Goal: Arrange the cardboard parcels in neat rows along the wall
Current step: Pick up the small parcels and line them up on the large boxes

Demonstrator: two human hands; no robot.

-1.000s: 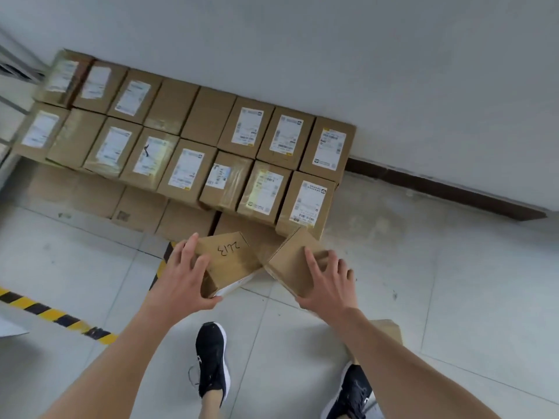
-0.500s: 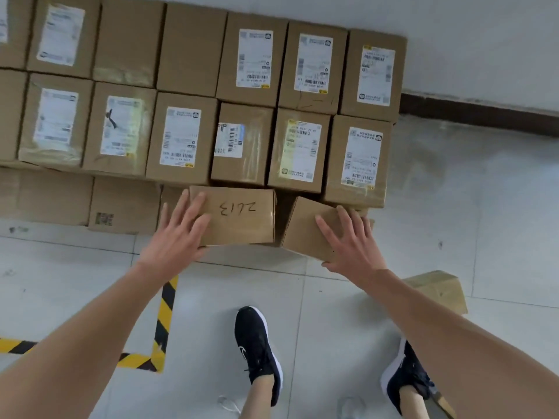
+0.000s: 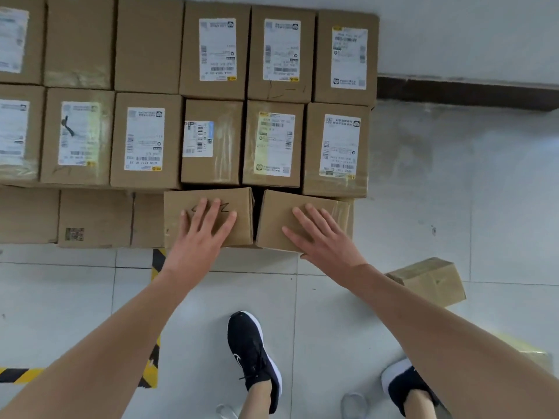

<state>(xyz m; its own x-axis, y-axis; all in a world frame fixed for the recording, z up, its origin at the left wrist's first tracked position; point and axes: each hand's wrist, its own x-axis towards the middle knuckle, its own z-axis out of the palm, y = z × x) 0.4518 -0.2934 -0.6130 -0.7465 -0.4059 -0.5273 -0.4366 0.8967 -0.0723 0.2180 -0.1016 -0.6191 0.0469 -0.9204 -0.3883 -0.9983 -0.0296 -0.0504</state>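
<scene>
Floor: pale tiles [image 3: 211, 297] with yellow-and-black hazard tape [image 3: 150, 367] at the left; everything here rests on them.
Shoes: dark trainers [image 3: 254, 355] stand close to the stack, so the person leans over it.
Stray parcel: [image 3: 429, 281] lies skewed on the tiles at the right, apart from the rows, and looks not yet placed.
Left hand: [image 3: 202, 234] lies flat with straight, spread fingers on the marked parcel [image 3: 242, 201], gripping nothing, probably to seat it.
Right hand: [image 3: 323, 237] is also flat and ungripping, pressing the plain parcel [image 3: 275, 213].
Marked parcel: it has handwriting on top and sits in the low front row against the stack's front face, in line with the bare parcels [image 3: 93, 216] to its left.
Plain parcel: it sits just beside the marked one with a dark gap between, turned slightly, so it likely needs squaring.
Stacked rows: the labelled parcels [image 3: 211, 164] sit label-up, butted side to side, which keeps the lines straight.
Wall: [image 3: 453, 31] is white with a dark skirting [image 3: 469, 92], and the back row [image 3: 216, 89] sits hard against it.
</scene>
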